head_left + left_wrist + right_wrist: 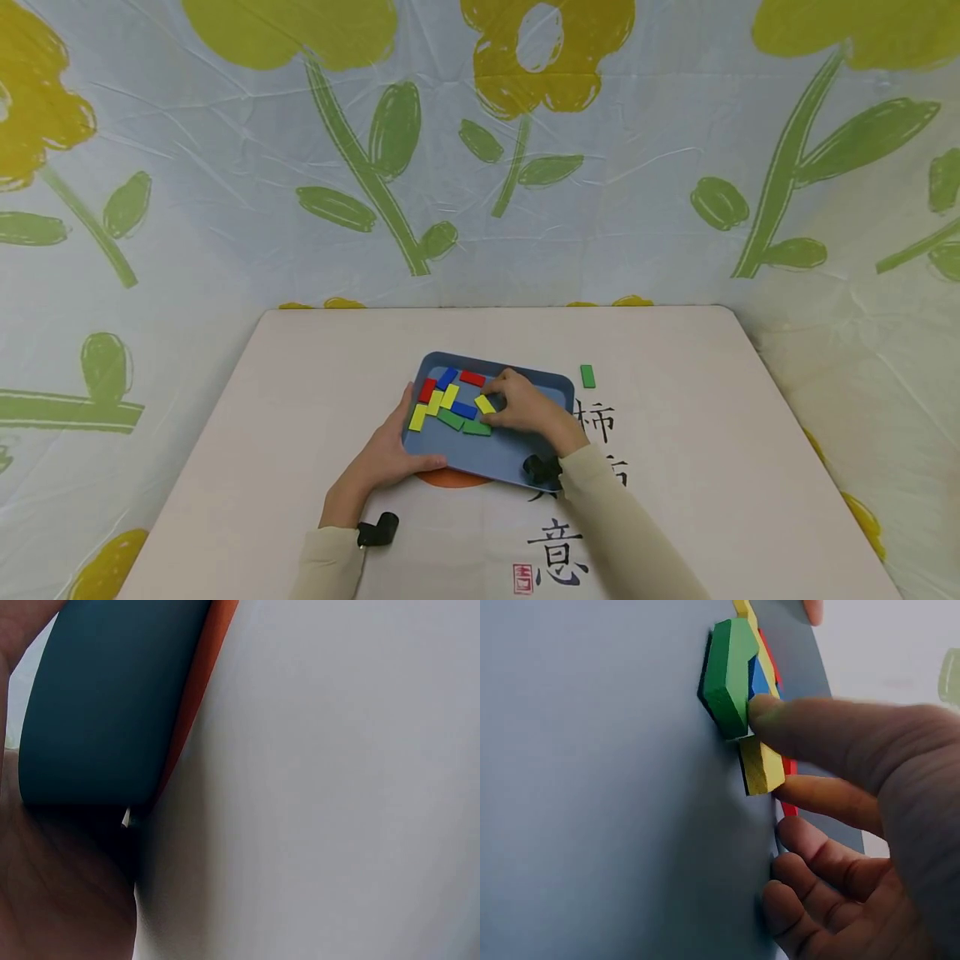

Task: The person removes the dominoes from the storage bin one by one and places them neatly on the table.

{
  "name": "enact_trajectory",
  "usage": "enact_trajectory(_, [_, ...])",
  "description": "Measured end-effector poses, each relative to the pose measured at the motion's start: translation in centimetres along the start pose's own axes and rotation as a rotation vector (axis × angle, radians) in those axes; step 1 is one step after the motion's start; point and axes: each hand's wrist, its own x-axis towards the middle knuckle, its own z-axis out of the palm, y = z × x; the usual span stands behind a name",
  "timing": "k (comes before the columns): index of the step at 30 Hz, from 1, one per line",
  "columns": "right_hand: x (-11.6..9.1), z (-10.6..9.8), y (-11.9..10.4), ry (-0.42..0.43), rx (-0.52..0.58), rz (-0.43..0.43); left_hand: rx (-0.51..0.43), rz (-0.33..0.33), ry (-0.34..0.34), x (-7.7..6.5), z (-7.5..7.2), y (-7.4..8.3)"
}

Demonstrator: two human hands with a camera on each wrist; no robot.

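A blue-grey tray (517, 461) lies on the table with several flat coloured blocks in its left and middle part. My left hand (386, 454) grips the tray's near left corner, fingers along the left side and thumb on the near edge. In the left wrist view the tray wall (105, 705) sits against the palm. My right hand (528, 404) reaches in from the right and pinches a yellow block (484, 404) between thumb and index finger. Beside it lie a green block (477, 428), a blue block (464, 411) and a red block (472, 378).
One green block (588, 377) lies on the table just right of the tray. The pale table covering (300, 400) carries black printed characters (558, 550) and an orange shape (452, 478) partly under the tray. A flower-printed cloth (600, 233) hangs behind and at the sides.
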Motion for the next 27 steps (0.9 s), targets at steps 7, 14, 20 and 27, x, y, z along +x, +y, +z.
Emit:
enact_trajectory(7, [-0.33,-0.18,0.3,-0.016,-0.001,-0.013,0.009,0.002,0.006,-0.04,0.05,-0.08])
enact_trajectory(14, [-0.5,-0.15,0.24,-0.028,-0.002,0.012,0.002,-0.004,0.0,-0.04,0.06,-0.1])
enact_trajectory(20, [-0.48,-0.09,0.2,-0.024,0.015,0.019,0.004,-0.002,-0.003,-0.08,0.02,0.06])
enact_trajectory(27, [-0.5,-0.68,0.44,-0.002,0.01,0.013,0.014,0.004,0.005,-0.07,-0.18,0.1])
